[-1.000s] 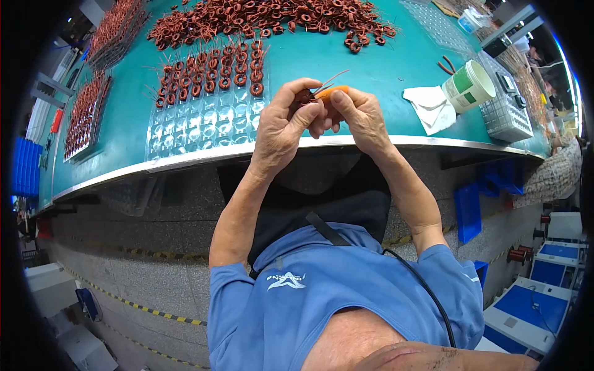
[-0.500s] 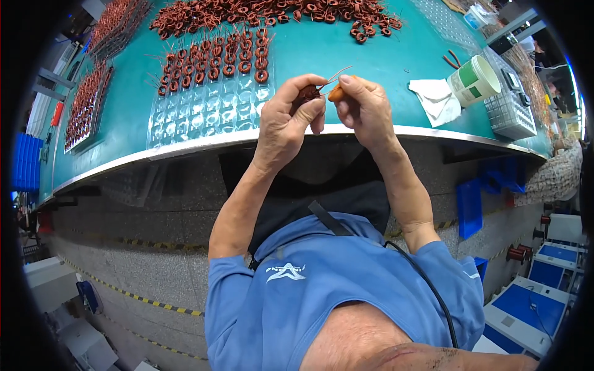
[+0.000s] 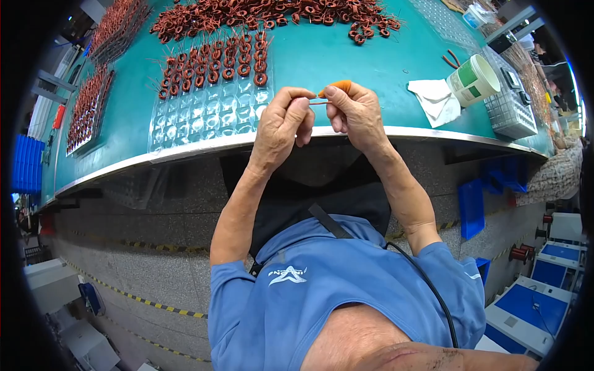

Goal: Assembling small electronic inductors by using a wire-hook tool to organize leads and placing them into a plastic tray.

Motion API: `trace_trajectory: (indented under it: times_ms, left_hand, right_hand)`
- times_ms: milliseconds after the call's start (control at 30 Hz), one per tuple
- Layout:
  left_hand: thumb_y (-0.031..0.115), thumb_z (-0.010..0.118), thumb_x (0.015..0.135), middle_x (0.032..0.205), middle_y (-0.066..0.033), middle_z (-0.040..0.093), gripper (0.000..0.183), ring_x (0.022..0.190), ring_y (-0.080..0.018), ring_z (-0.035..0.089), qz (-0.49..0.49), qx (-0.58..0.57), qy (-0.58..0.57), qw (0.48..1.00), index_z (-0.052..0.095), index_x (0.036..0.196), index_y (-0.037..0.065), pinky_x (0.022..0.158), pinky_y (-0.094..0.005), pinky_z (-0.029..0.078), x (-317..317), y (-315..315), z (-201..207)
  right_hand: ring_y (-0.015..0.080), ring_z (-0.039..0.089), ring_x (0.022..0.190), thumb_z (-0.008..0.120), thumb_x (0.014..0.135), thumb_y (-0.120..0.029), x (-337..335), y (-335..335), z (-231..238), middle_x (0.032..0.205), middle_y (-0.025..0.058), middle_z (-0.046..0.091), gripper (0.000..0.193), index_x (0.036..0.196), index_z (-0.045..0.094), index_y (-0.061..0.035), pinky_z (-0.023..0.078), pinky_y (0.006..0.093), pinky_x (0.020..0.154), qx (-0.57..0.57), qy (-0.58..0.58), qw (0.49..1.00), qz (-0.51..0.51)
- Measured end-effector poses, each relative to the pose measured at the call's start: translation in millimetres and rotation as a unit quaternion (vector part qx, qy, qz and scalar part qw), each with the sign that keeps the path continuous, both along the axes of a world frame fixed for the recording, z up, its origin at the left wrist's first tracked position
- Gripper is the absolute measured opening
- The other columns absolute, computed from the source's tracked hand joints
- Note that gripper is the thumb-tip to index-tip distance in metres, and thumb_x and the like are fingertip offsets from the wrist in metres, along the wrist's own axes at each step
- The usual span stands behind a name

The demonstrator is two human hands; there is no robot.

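both forearms rise from the lower part of the view, bare below short blue sleeves, elbows bent and angled inward so the wrists nearly meet. the left hand [image 3: 281,127] is curled, thumb and forefinger pinched together at the top, remaining fingers folded toward the palm. the right hand [image 3: 354,111] faces it, just beside, its fingers [image 3: 331,93] pinched too, knuckles turned outward.

Your table [image 3: 346,59] is teal green. The little coil rings [image 3: 213,68] are reddish brown. The tool tip [image 3: 340,85] you pinch is orange. Your shirt [image 3: 322,297] is blue. The cup [image 3: 473,80] is green and white.
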State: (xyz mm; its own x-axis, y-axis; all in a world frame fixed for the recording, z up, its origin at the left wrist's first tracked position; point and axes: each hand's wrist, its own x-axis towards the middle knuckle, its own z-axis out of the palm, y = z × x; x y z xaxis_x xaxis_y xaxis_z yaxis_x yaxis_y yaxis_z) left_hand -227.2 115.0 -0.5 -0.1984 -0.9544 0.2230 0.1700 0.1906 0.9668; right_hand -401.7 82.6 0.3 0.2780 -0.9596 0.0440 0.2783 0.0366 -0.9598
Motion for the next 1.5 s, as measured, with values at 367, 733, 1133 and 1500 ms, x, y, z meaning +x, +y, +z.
trace_trajectory:
  times_ms: [367, 733, 1133, 1500]
  left_hand:
    - [0.019, 0.048, 0.1, 0.063, -0.0102, 0.057, 0.02, 0.052, -0.0217, 0.056, 0.106, -0.113, -0.212, 0.965, 0.051, 0.104, 0.0, 0.049, -0.0329, 0.044, -7, -1, 9]
    - [0.016, 0.066, 0.088, 0.079, -0.0117, 0.059, 0.033, 0.073, -0.0301, 0.062, -0.067, -0.173, -0.389, 0.902, 0.051, 0.113, 0.001, 0.065, -0.0383, 0.048, 19, 2, 48]
    - [0.018, 0.048, 0.1, 0.078, -0.0059, 0.057, 0.025, 0.062, -0.0122, 0.059, -0.044, 0.007, 0.071, 0.997, 0.046, 0.117, -0.001, 0.054, -0.0239, 0.049, -3, 15, 18]
    - [0.017, 0.041, 0.102, 0.066, -0.0033, 0.053, 0.024, 0.055, -0.0115, 0.05, 0.058, -0.155, -0.267, 0.949, 0.049, 0.116, -0.001, 0.052, -0.0262, 0.042, 3, 20, 23]
  right_hand:
    - [0.0069, 0.055, 0.046, 0.066, 0.091, -0.03, 4, 22, 10, 0.061, 0.0033, 0.06, 0.031, 0.084, 0.064, -0.0001, 0.039, 0.017, 0.04, 0.024, 0.026, 0.999, -0.032]
    - [0.0085, 0.054, 0.045, 0.068, 0.088, -0.024, -10, 15, 18, 0.058, 0.0025, 0.058, 0.025, 0.082, 0.064, -0.0008, 0.039, 0.0195, 0.041, 0.027, 0.026, 0.997, 0.061]
    - [0.0061, 0.054, 0.05, 0.068, 0.089, -0.019, 1, 20, 22, 0.062, 0.0033, 0.062, 0.022, 0.083, 0.066, 0.002, 0.041, 0.0193, 0.045, -0.076, 0.033, 0.996, -0.022]
    - [0.0106, 0.063, 0.056, 0.068, 0.087, -0.01, 11, 38, 30, 0.068, 0.008, 0.067, 0.015, 0.09, 0.069, 0.0042, 0.048, 0.0224, 0.048, -0.247, 0.214, 0.935, -0.134]
